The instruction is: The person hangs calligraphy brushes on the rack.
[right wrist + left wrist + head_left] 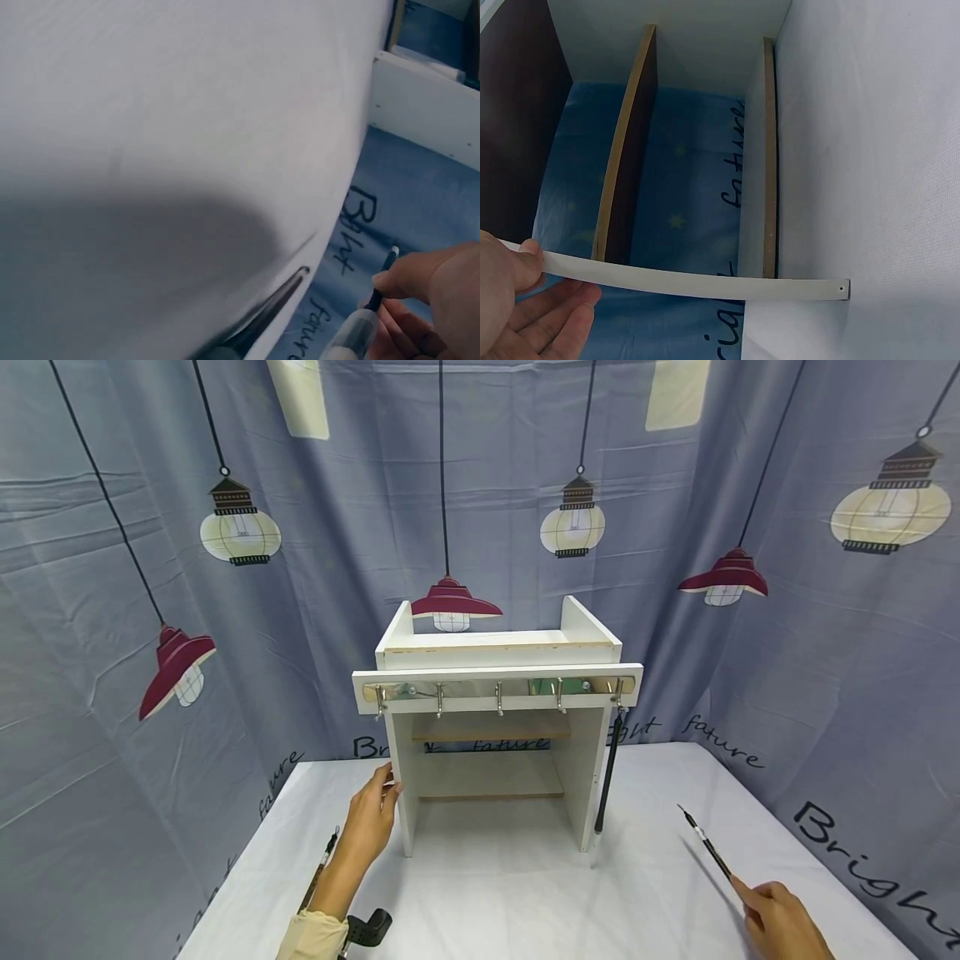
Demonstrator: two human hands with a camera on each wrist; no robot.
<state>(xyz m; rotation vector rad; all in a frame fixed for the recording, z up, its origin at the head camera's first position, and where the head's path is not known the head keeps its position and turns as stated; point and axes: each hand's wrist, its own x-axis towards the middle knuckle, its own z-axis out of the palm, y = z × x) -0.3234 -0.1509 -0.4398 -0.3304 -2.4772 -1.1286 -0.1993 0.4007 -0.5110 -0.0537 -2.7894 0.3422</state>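
Note:
A white wooden desktop shelf (pixel 495 655) stands on the table, with a rail of metal hooks (pixel 498 691) across its front. My left hand (pixel 372 814) grips the front edge of its left side panel (pixel 667 281), thumb on one face and fingers on the other. From the rightmost hook a black brush (pixel 609 772) hangs upright, with a clear cap at its lower end. My right hand (pixel 783 920), low at the right, pinches a slim black brush (pixel 708 843) between thumb and fingers. In the head view this brush points up and left, its thin loop end farthest from the hand.
Another dark brush (pixel 318 870) lies on the left of the white table (pixel 495 910), partly behind my left forearm. A black mount (pixel 369 928) sits by my left wrist. Behind the table hangs a blue-grey curtain (pixel 360 527) with printed lamps and lettering.

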